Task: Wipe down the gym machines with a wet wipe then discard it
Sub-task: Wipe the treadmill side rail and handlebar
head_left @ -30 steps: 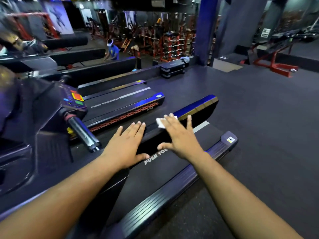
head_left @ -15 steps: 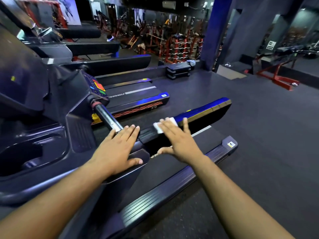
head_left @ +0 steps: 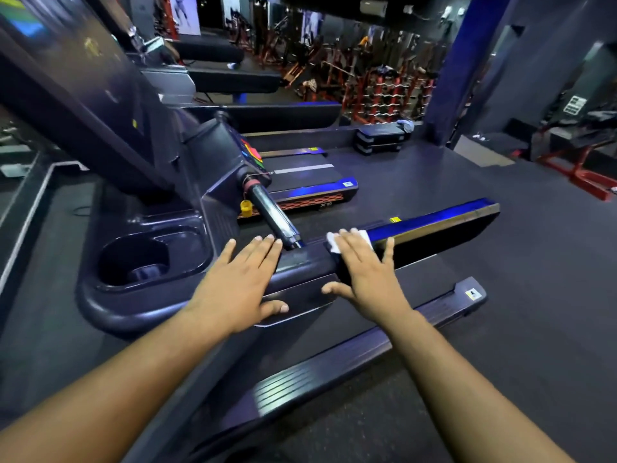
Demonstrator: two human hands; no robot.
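A white wet wipe (head_left: 347, 241) lies pressed on the dark side handrail (head_left: 310, 262) of a treadmill (head_left: 140, 262), pinned beneath the straight, spread fingers of the person's right hand (head_left: 365, 279). The left hand (head_left: 238, 285) rests flat on the console edge just beside it, fingers extended and holding nothing, thumb over the rim. A chrome-and-black grip bar (head_left: 273, 217) angles down between the 2 hands. A cup holder (head_left: 133, 262) sits to the left; a second treadmill deck (head_left: 310, 182) and red weight racks (head_left: 377, 91) stand beyond.
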